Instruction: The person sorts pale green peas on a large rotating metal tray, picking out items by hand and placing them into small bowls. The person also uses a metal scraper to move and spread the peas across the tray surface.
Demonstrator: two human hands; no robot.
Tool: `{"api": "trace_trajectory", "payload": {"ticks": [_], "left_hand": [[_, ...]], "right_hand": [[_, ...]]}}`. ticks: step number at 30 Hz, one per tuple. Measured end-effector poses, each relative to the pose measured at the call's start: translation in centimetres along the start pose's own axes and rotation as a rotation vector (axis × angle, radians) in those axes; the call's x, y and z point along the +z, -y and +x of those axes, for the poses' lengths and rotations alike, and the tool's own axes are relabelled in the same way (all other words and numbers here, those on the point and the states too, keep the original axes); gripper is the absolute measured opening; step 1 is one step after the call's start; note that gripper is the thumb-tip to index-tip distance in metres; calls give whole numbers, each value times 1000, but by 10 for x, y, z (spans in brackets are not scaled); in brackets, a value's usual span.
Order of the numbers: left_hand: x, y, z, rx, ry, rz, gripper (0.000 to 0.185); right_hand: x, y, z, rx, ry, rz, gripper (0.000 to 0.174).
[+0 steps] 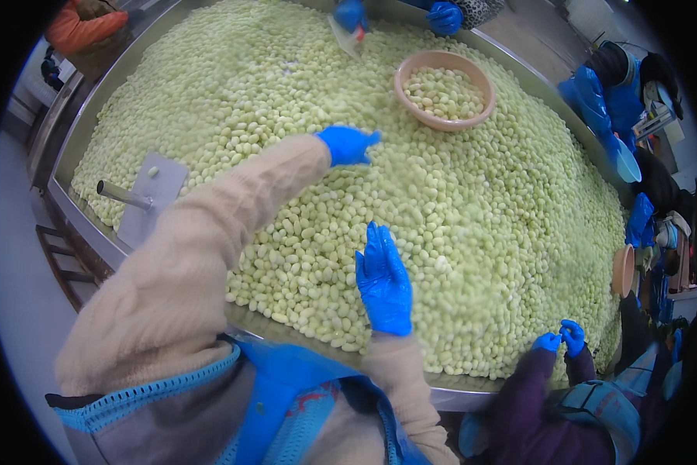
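Pale green oval pieces of produce (pixel 325 244), their exact kind not clear, lie in a thick layer across a large metal tray (pixel 476 382). My left hand (pixel 348 145), in a blue glove and somewhat blurred, reaches over the middle of the layer; a finger points right and no item shows between its fingers. Nearer to me, my right hand (pixel 384 279) is held flat over the pieces, fingers extended and nothing seen in it. A pink plastic bowl (pixel 402 104) with more of the pieces rests on the layer, beyond and right of my left hand.
A metal plate with a tube handle (pixel 151 192) lies at the tray's left, beside my left sleeve. Another person's gloved hands (pixel 561 337) are at the lower right; others' gloved hands (pixel 444 18) are at the far edge. A second bowl (pixel 623 271) is at the right rim.
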State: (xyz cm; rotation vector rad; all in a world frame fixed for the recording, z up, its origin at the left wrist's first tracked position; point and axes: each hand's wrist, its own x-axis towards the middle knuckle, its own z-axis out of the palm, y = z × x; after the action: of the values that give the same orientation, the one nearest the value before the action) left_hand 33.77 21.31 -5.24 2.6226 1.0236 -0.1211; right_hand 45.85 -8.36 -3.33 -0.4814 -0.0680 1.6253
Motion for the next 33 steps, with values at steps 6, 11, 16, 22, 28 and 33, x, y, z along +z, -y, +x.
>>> {"api": "trace_trajectory", "payload": {"ticks": [6,11,16,22,28,33], "left_hand": [[-87,-5,85,-36,-377,-702,61],[-8,34,97,-58,-67,60,47],[21,-1,64,-175,141,-242,54],[28,-22,-25,11,299,-316,44],[6,-8,-36,-166,243,-1433,58],[11,-8,-29,-112,274,-1768,69]], "right_hand": [[18,13,-6,-36,-49,-153,48],[16,20,-4,-4,-70,-62,48],[24,21,-7,-13,-93,-126,46],[27,19,-8,-30,-64,-210,46],[26,18,-9,-57,-13,-153,48],[26,18,-10,-31,0,-260,49]]}}
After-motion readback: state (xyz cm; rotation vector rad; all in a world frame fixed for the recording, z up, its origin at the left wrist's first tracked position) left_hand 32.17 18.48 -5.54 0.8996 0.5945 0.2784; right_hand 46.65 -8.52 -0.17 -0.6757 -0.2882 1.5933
